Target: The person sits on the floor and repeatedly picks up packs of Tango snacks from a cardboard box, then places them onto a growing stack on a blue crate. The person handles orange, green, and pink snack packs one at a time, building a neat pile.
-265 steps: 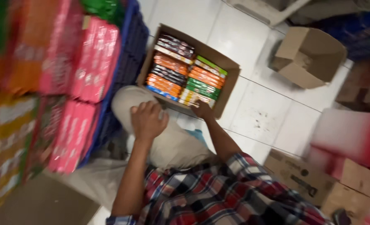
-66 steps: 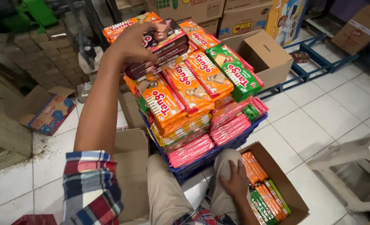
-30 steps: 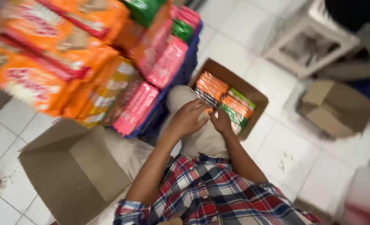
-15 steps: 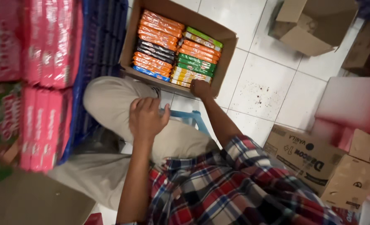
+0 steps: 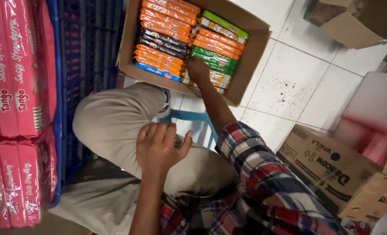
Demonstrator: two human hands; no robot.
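Note:
An open cardboard box [image 5: 251, 56] stands on the white tiled floor in front of my knees. It is packed with rows of long snack packs: orange [image 5: 167, 11], black [image 5: 163, 43], blue [image 5: 156, 72] and green [image 5: 215, 56]. My right hand [image 5: 197, 69] reaches into the box and rests on the packs near its front wall. Its fingers are tucked among the packs, so its grip is hidden. My left hand [image 5: 158, 148] lies on my left thigh, fingers loosely spread, and holds nothing.
Stacked bundles of pink wrapped packs [image 5: 15, 87] fill a blue plastic crate [image 5: 71, 65] on the left. A printed cardboard box [image 5: 328, 165] lies at the right, and another open box [image 5: 354, 21] at the top right. A blue stool frame [image 5: 193, 116] shows between my legs.
My view has moved closer to the box. My right hand has gone from the box's front edge in among the packs. My left hand stays on my thigh.

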